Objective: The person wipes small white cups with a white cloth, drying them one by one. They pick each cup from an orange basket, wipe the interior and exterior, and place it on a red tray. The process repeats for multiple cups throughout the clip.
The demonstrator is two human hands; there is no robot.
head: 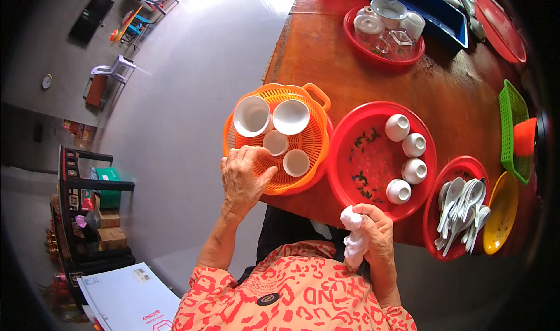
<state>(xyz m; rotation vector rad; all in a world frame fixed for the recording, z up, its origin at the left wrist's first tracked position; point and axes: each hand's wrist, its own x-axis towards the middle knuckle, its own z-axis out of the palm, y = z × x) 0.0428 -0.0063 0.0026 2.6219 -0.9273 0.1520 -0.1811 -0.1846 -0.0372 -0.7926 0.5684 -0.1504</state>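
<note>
My left hand (246,173) is over the near left rim of an orange plastic strainer basket (321,173), thumb and fingers apart. Its fingertips are beside a small white cup (276,142), and whether they touch it is hard to tell. Another small white cup (296,163) and two larger white cups or bowls (252,116) (291,117) also stand in the basket, mouths up. Bunched in my right hand (378,232) is a white cloth (355,239), held at the table's near edge. Above it lies a red plastic basin (372,156) with several small white cups (401,191) along its right side.
White spoons (463,206) fill a red basin (457,254) at right, beside a yellow plate (501,215) and a green basket (509,129). Farther back, a red basin (385,61) of glasses and cups adjoins a blue tray (420,13). Left of the wooden table (315,51) is grey floor.
</note>
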